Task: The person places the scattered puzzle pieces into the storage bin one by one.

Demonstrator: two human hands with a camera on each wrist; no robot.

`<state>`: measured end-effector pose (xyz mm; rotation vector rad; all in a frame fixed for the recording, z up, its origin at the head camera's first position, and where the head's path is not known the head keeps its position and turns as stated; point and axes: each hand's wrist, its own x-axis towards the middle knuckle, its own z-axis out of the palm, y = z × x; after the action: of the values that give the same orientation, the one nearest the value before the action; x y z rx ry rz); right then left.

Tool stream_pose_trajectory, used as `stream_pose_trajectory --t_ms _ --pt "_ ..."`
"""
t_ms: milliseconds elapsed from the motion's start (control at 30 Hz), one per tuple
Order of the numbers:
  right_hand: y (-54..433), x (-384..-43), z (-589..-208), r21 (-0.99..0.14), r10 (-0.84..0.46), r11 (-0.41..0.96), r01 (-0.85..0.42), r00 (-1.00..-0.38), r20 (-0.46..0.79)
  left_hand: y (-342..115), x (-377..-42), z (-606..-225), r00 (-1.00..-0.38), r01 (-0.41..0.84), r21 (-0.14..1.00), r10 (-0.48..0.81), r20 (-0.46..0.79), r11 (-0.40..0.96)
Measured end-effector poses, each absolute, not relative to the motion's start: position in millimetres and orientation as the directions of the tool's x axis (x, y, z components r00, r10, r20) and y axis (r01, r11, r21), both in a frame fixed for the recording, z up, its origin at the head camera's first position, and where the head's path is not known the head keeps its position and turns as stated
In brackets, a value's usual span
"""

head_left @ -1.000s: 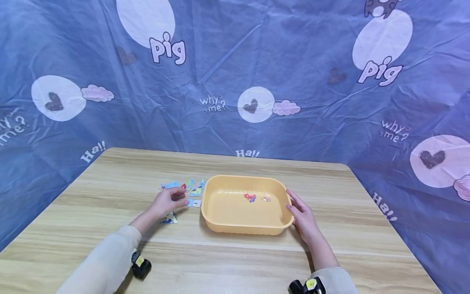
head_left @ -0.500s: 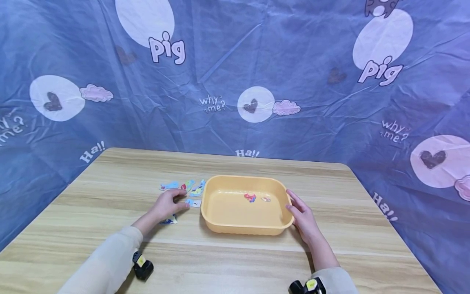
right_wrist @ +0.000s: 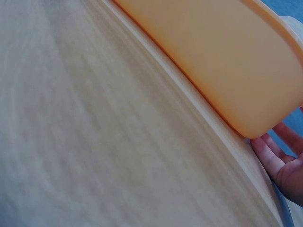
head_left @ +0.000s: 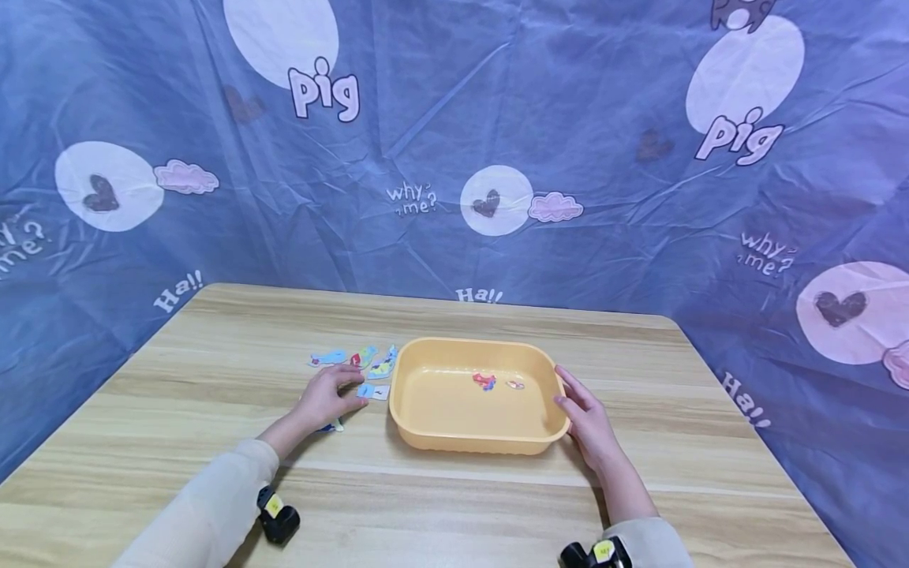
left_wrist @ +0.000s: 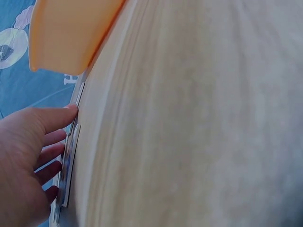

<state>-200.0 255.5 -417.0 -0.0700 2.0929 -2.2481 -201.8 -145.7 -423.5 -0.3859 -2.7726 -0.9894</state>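
My left hand (head_left: 325,397) is low over the table left of a yellow plastic tray (head_left: 469,443), fingers loosely bent. Its thumb tip is right at a small flat blue-and-white printed piece (head_left: 374,392) beside the tray. In the left wrist view, the left hand (left_wrist: 28,156) has its thumb and fingertips close along the edges of thin flat pieces (left_wrist: 72,165). At the tray's right end, my right hand (head_left: 588,422) holds the rim, with the thumb on it and other fingers along the outside. The right wrist view shows the right hand (right_wrist: 284,158) at the tray's lower corner.
Behind the left hand lie a blue piece (head_left: 328,358), a green-and-red piece (head_left: 364,357) and a blue-and-yellow piece (head_left: 383,364). A dark blue piece (head_left: 332,427) is partly hidden under the left wrist. Inside the tray are a red piece (head_left: 484,382) and a small pale piece (head_left: 514,385).
My left hand has shifted slightly right and lower over the blue-and-white piece, covering more of the dark blue piece behind the wrist. The right hand and tray stay put.
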Motion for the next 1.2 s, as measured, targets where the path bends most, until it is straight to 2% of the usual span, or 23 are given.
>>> stream_pose_trajectory --t_ms 933,1200 --pt "255.8 -200.5 -416.2 -0.998 -0.086 -0.056 0.039 -0.996 -0.034 -141.2 -200.7 -420.2 -0.97 0.224 0.541 0.132 0.204 0.811" --pt "255.4 -200.4 -414.7 -0.998 -0.08 -0.056 0.04 -0.996 -0.035 -141.1 -200.8 -422.1 -0.96 0.252 0.505 0.148 0.237 0.826"
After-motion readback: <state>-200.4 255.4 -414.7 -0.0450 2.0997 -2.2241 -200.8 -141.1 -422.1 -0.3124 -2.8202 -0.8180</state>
